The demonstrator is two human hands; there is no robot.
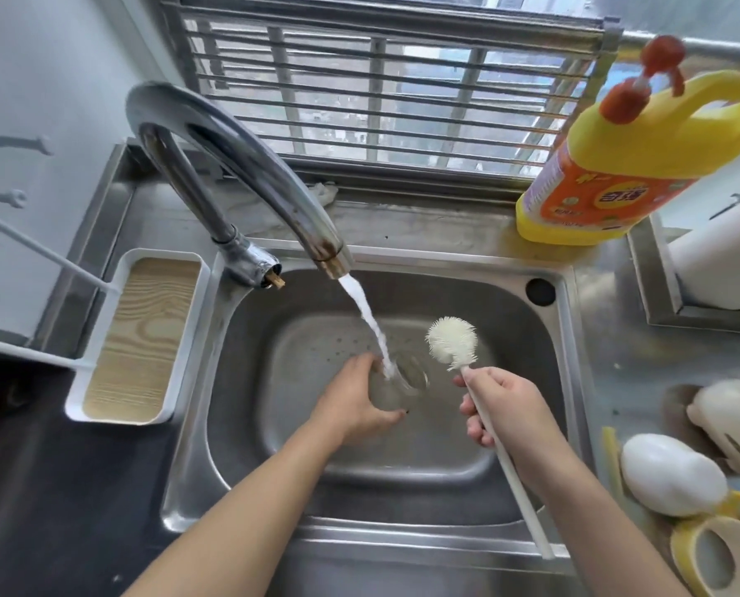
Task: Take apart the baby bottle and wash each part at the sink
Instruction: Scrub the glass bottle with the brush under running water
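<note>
My left hand (359,400) grips the clear bottle body (402,383) low in the steel sink (570,381), its mouth tilted up to the right. Water (366,314) runs from the curved tap (239,165) straight into the bottle. My right hand (503,409) holds a white bottle brush by its long handle (510,471); the bristle head (452,340) stands just right of the bottle, outside it. Other bottle parts lie on the counter at the right: a white cap (671,476), a yellow collar ring with handles (712,558) and a cream piece (734,413).
A yellow dish soap jug (631,165) with a red pump stands behind the sink at the right. A white tray with a wood-grain bottom (140,342) sits left of the sink. Barred window behind the tap. The overflow hole (540,291) is at the sink's far right.
</note>
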